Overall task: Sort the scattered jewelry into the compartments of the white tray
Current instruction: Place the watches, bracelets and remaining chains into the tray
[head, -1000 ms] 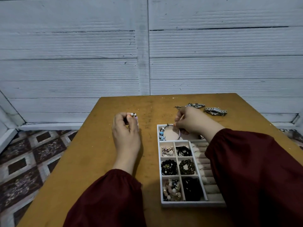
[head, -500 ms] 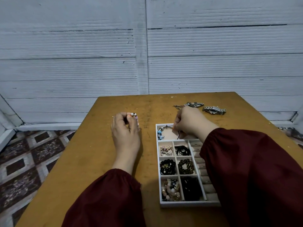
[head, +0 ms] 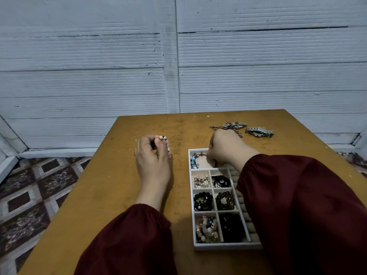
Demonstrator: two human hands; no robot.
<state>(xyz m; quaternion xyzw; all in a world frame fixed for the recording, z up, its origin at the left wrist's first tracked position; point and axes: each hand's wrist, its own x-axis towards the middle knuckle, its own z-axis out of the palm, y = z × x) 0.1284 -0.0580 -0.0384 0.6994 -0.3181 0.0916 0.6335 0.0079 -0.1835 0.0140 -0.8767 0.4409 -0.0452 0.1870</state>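
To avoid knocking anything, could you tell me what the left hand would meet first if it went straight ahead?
Probably nothing: the left hand, holding a bead bracelet, points across bare table to its far edge. The chain and watch lie off to the right.

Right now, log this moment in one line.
left hand: holds bead bracelet | right hand: pinches charm bracelet in top compartment of tray | watch, chain: loose on table
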